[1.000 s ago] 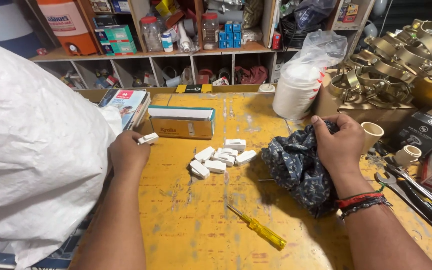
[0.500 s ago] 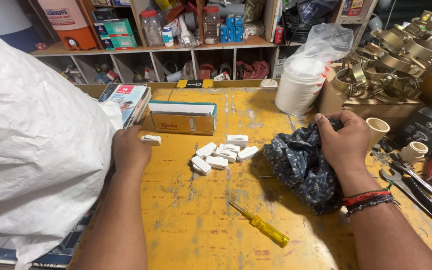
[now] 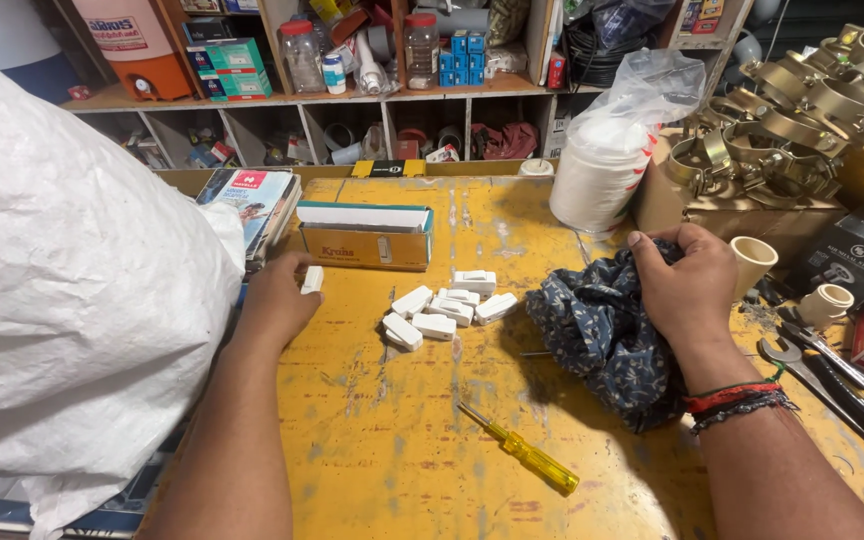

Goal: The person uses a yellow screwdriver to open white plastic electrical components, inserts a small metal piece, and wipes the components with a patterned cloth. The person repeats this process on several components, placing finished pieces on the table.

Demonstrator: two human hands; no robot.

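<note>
My left hand (image 3: 277,300) pinches one small white plastic block (image 3: 312,279) – right hand (image 3: 687,285) clamps dark patterned cloth (image 3: 602,340) to yellow tabletop (image 3: 402,440), steadying it.

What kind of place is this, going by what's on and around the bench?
Probably a hardware or electrical supply shop's workbench: a scuffed yellow table with a screwdriver, stacked metal pipe clamps, wrenches, and shelves crammed with jars and small boxes.

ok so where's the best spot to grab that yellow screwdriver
Probably the yellow handle of the screwdriver, taken from above: it lies flat on the table, handle toward the near right, thicker than the thin shaft, with open space on both sides.
</note>
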